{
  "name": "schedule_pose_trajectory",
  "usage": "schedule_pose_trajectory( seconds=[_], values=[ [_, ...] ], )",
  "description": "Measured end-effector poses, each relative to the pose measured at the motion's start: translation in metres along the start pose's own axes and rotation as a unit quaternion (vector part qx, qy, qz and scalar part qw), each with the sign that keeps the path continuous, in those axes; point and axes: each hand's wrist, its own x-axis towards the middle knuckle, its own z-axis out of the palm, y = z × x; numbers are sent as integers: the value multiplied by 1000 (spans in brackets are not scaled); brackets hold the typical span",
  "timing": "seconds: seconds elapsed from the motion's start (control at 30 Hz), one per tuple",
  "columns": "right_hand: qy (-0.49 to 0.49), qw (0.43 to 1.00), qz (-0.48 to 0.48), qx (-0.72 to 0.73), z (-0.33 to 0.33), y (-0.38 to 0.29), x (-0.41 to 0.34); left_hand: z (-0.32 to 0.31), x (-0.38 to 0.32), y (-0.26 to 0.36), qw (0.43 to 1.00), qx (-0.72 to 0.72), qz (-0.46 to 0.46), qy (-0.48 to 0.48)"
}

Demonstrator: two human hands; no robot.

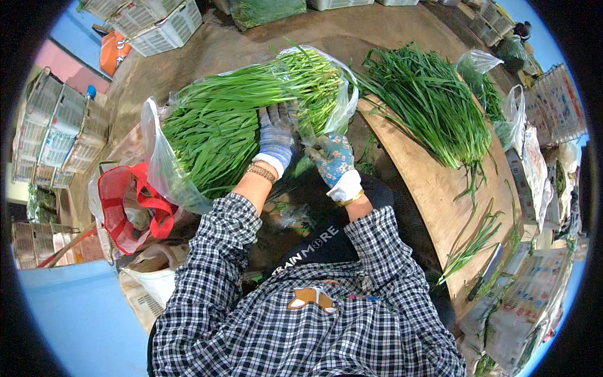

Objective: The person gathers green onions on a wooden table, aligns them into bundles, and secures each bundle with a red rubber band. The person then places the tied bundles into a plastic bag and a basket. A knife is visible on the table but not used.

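Observation:
Before me lies a large bundle of long, flat green leaves, likely garlic chives (216,122), inside a clear plastic bag (158,146). Its pale cut stems (325,85) point to the right. My left hand (278,134), in a dirty blue-grey glove, rests flat on the near side of the bundle with its fingers extended. My right hand (334,160), in a blue floral glove, has its thumb and fingers closed on the near right edge of the bag, below the stems. Part of that grip is hidden.
A wooden board (405,155) on the right bears a second chive bundle (428,103), loose leaves (476,245) and a knife (485,271). A red-trimmed bag (136,207) and white bucket (153,273) stand left. Plastic crates (61,122) are stacked around.

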Motion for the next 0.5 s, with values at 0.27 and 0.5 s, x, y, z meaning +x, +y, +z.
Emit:
schedule_pose_trajectory(
  seconds=[0.27, 0.5],
  values=[
    [-53, 916, 174, 357, 1, 44, 18, -19, 0, 2, 998, -45, -35, 29],
    [64, 994, 5, 89, 24, 29, 27, -14, 26, -18, 999, -22, -42, 15]
  ],
)
